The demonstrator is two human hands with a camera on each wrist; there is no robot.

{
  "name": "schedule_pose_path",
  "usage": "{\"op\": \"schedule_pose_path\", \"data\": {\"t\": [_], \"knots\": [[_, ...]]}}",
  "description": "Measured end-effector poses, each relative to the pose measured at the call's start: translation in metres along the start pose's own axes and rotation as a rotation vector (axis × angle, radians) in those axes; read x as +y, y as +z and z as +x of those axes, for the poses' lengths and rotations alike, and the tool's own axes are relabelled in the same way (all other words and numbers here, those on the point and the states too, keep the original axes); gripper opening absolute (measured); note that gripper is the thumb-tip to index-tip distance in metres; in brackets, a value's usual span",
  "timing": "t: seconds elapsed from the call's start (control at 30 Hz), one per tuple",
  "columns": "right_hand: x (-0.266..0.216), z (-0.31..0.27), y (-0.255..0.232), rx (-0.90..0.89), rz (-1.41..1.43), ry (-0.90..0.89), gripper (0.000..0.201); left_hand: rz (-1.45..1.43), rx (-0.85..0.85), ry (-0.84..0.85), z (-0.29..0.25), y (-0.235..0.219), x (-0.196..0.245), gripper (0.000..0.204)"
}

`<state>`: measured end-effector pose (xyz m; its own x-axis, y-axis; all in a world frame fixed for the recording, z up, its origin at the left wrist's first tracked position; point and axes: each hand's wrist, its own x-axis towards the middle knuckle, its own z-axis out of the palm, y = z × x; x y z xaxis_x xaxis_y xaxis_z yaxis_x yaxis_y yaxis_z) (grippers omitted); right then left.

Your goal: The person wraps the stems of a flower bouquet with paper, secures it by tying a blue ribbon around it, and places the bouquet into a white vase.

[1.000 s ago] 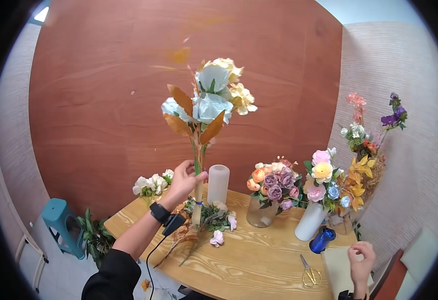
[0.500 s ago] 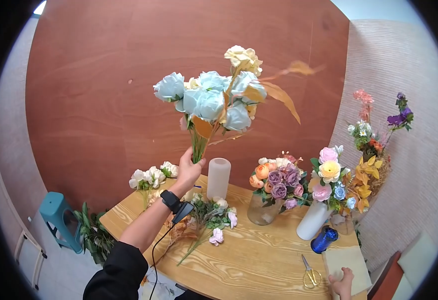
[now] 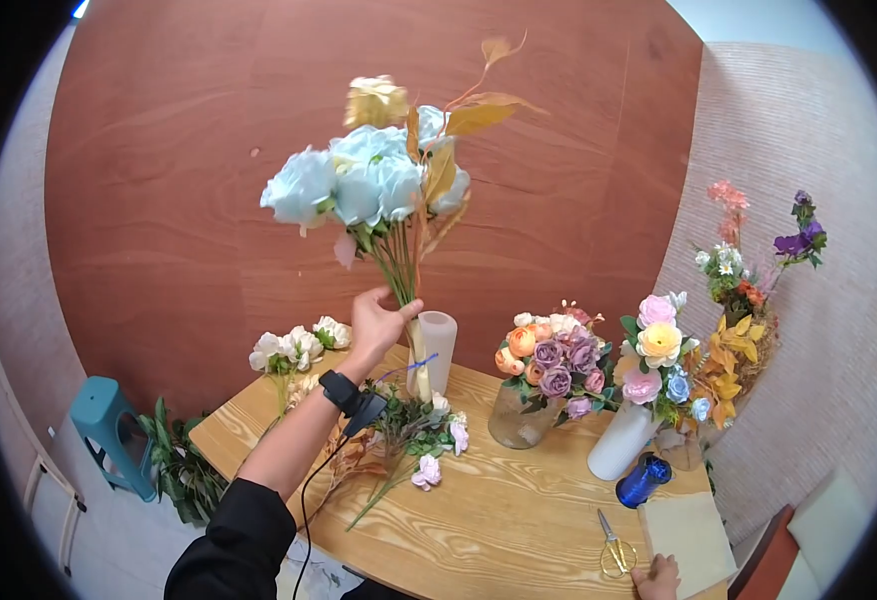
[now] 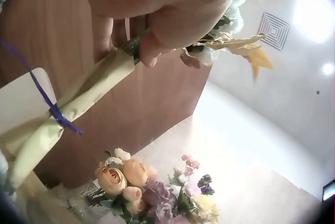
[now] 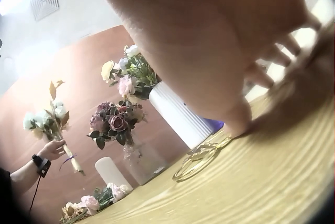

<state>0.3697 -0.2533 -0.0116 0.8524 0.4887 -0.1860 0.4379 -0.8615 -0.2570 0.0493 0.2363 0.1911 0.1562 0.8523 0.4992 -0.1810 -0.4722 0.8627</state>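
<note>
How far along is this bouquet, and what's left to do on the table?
Looks done: the bouquet is gathered, its stems wrapped and tied with blue string. In hand: the left hand grips it, raised over the table. The right hand rests by the scissors. Probably left: loose flowers lying unarranged and a frosted vase standing empty.

We find no words, numbers, labels or signs to read in any view.
</note>
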Motion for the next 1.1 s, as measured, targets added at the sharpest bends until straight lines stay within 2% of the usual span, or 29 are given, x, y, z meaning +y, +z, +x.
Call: {"op": "schedule_pose_path", "data": {"t": [0.07, 0.1, 0.4, 0.47, 0.53, 0.6, 0.67, 0.87, 0.93, 1.03, 1.1], "knots": [[-0.006, -0.009, 0.0, 0.06, 0.015, 0.001, 0.07, 0.051, 0.065, 0.213, 0.02, 0.0, -0.013, 0.016], [-0.006, -0.01, 0.0, 0.06, 0.013, 0.003, 0.07, 0.123, 0.113, 0.248, 0.029, 0.0, -0.016, 0.017], [-0.02, -0.026, 0.002, 0.06, 0.038, -0.017, 0.064, 0.084, 0.123, 0.253, 0.112, 0.03, -0.023, 0.022], [-0.02, -0.025, 0.007, 0.076, 0.008, -0.019, 0.062, 0.091, 0.145, 0.309, 0.128, 0.042, -0.021, 0.022], [-0.025, -0.026, 0.012, 0.103, 0.014, -0.012, 0.061, 0.144, 0.097, 0.255, 0.14, 0.054, -0.018, 0.022], [-0.032, -0.031, 0.015, 0.119, 0.013, -0.001, 0.061, 0.118, 0.114, 0.473, 0.144, 0.067, -0.017, 0.022], [-0.042, -0.033, 0.014, 0.182, -0.004, 0.024, 0.06, 0.154, 0.071, 0.436, 0.151, 0.075, -0.026, 0.022], [-0.044, -0.027, 0.017, 0.204, -0.05, 0.029, 0.058, 0.319, 0.158, 0.359, 0.174, 0.092, -0.048, 0.022], [-0.044, -0.025, 0.021, 0.21, -0.061, 0.035, 0.058, 0.217, 0.152, 0.462, 0.186, 0.091, -0.056, 0.021], [-0.04, -0.024, 0.027, 0.225, -0.074, 0.04, 0.057, 0.271, 0.191, 0.469, 0.173, 0.084, -0.029, 0.02], [-0.041, -0.023, 0.029, 0.237, -0.073, 0.038, 0.057, 0.265, 0.194, 0.484, 0.179, 0.078, -0.029, 0.02]]}}
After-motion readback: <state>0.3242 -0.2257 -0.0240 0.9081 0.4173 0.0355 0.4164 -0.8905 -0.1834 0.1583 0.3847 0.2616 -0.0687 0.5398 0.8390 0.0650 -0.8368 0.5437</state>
